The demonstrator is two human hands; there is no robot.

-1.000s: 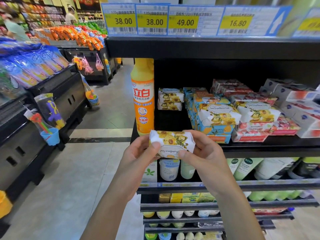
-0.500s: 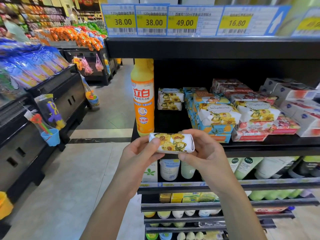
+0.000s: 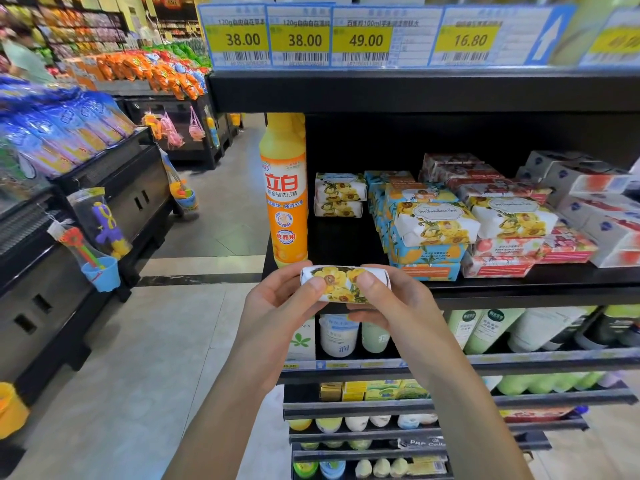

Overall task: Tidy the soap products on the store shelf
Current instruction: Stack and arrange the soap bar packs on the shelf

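Left hand (image 3: 277,303) and right hand (image 3: 391,303) both pinch one white paper-wrapped, yellow-flowered soap bar (image 3: 341,284) before the black shelf (image 3: 519,289).

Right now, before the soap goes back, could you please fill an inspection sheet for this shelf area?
Surface: black shelf board, partly bare.
Job's things: white paper-wrapped soap bar with yellow flowers, held before the shelf edge; two matching bars stacked at the back; blue-wrapped soap stack, red-wrapped packs, white boxes piled unevenly at right.
Clutter: orange plastic detergent bottle, upright at the shelf's left end.
Hands: left hand and right hand hold the bar.
Cables: nothing seen.
Surroundings: yellow price tags above.
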